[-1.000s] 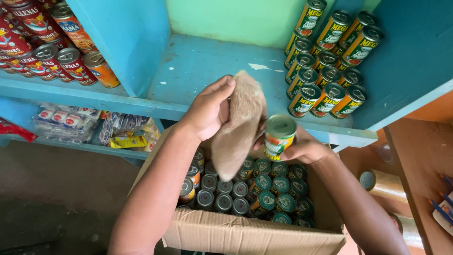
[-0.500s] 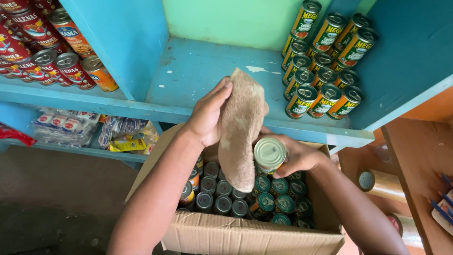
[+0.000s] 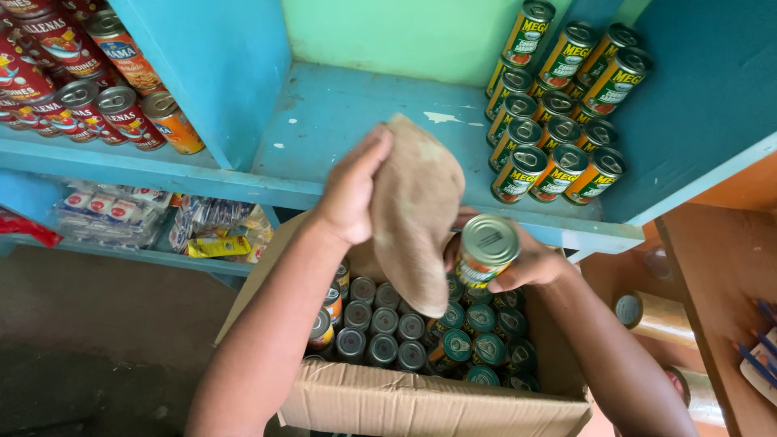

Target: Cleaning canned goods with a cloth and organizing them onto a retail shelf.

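right hand grips one green-labelled can just above the open cardboard box, while the left hand pinches a tan cloth against the can's side. a stack of like cans already lies on the blue shelf; judging by the box, many cans remain inside, so the work looks partly done.

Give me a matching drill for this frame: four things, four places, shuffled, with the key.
Things:
1. cloth
2. green can
3. red cans
4. cardboard box

Places:
A. upper left shelf
B. in the right hand
C. below the hands, full of cans
D. in the left hand

Pairs: 1-D, 2-B, 3-A, 4-C
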